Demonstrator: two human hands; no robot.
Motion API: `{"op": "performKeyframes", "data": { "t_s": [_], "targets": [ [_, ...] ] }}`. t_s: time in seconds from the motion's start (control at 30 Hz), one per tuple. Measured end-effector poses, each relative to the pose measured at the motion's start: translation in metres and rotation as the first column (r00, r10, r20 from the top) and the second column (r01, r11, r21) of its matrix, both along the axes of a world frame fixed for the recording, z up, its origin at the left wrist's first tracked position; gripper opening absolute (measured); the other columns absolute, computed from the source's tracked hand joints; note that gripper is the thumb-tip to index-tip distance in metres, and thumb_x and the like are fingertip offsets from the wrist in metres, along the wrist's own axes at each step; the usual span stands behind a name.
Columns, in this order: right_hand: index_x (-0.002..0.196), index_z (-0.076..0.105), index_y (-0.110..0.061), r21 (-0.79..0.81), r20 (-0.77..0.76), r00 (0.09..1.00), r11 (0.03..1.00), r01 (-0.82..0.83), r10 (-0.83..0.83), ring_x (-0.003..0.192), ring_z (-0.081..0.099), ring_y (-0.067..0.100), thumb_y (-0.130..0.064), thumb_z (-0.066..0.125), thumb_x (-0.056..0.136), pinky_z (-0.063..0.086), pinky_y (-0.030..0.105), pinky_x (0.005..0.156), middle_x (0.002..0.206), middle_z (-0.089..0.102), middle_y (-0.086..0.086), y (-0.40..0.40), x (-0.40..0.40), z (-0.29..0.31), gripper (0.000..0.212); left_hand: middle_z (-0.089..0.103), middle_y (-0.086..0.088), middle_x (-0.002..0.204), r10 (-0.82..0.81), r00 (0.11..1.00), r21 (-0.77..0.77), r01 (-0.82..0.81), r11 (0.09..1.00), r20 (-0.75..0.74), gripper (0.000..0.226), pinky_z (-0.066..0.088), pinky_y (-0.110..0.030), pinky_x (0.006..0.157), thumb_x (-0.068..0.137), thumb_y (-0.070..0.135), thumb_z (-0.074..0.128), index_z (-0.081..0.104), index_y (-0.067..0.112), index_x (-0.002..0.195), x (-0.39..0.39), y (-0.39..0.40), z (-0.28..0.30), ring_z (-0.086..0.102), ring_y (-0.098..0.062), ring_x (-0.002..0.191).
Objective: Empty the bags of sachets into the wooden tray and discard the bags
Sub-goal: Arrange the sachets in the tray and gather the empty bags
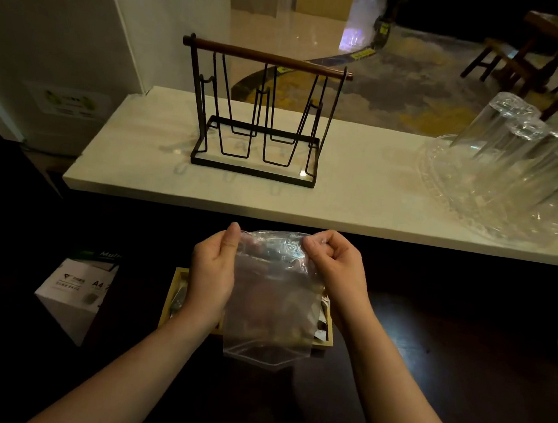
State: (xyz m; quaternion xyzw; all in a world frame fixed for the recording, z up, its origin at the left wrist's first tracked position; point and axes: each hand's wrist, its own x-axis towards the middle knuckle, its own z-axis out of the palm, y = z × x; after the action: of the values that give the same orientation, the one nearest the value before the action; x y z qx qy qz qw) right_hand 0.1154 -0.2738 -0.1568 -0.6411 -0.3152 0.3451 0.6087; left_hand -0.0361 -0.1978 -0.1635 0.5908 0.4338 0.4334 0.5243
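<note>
dim dark counter (pixel 430 330) below pale shelf (pixel 359 192): left hand (pixel 212 273) and right hand (pixel 333 268) each pinched closed on top corners of clear bag (pixel 273 300), hanging long-axis vertical directly over wooden tray (pixel 168 298), sachets (pixel 322 322) visible inside.

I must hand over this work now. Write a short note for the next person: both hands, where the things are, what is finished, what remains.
Left hand: pinching the top left corner of the clear plastic bag.
Right hand: pinching the top right corner.
The bag hangs over the wooden tray on the dark counter and looks empty.
Done: sachets already lie in the tray.
Left: discard this bag. No other bags of sachets and no bin are in view, so check around.
</note>
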Motion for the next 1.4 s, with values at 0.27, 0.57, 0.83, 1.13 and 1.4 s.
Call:
{"op": "performKeyframes", "data": {
  "t_s": [0.27,0.57,0.83,1.13,1.4],
  "targets": [
    [0.074,0.056,-0.006,0.045,0.018,1.000,0.999,0.005,-0.005,0.056,0.049,0.011,-0.019,0.067,0.086,0.046,0.024,0.056,0.058,0.051,0.001,0.003,-0.001,-0.003,0.020,0.073,-0.006,0.081,-0.102,0.994,0.054,0.105,0.993,-0.049,0.023,0.055,-0.049,0.080,0.093,0.026,0.055,0.071,0.012,0.083,-0.002,-0.003,0.007,0.070,-0.020,0.077],
    [0.128,0.051,-0.019,-0.103,-0.292,0.879,0.902,-0.420,0.376,0.102,0.068,0.025,-0.017,0.080,0.069,0.057,0.040,0.085,0.115,0.068,0.008,-0.016,-0.001,-0.020,0.065,0.074,-0.005,0.078,0.062,0.987,-0.187,-0.034,0.982,0.145,0.027,0.057,-0.037,0.060,0.096,0.027,0.049,0.068,0.011,0.087,-0.006,-0.001,0.022,0.070,-0.022,0.062],
    [0.107,0.068,-0.009,-0.102,-0.292,0.933,0.963,-0.250,0.212,0.095,0.069,0.029,-0.010,0.071,0.080,0.054,0.043,0.090,0.104,0.073,0.014,-0.013,-0.011,-0.017,0.028,0.056,-0.004,0.133,-0.274,0.948,-0.409,0.317,0.856,0.162,0.087,0.052,-0.052,0.089,0.066,0.065,0.066,0.036,0.033,0.141,-0.023,0.006,0.015,0.063,-0.027,0.110],
    [0.108,0.064,-0.011,-0.041,-0.397,0.884,0.957,-0.287,0.248,0.075,0.069,0.020,0.006,0.057,0.085,0.059,0.032,0.068,0.089,0.071,0.008,-0.019,-0.005,-0.008,0.029,0.072,-0.002,0.093,-0.260,0.958,-0.396,0.286,0.872,0.120,0.023,0.055,-0.030,0.067,0.094,0.004,0.049,0.063,0.019,0.103,-0.030,-0.011,0.003,0.068,-0.022,0.085],
    [0.043,0.057,-0.002,0.002,-0.106,0.949,0.955,-0.298,0.296,0.086,0.063,0.021,0.026,0.043,0.068,0.054,0.030,0.076,0.083,0.068,0.006,-0.018,0.000,-0.016,0.039,0.072,-0.010,0.109,-0.231,0.907,-0.558,0.401,0.727,0.352,0.038,0.055,-0.041,0.073,0.086,-0.002,0.036,0.067,0.011,0.067,-0.047,-0.004,-0.001,0.067,-0.031,0.099]
  ]
}}
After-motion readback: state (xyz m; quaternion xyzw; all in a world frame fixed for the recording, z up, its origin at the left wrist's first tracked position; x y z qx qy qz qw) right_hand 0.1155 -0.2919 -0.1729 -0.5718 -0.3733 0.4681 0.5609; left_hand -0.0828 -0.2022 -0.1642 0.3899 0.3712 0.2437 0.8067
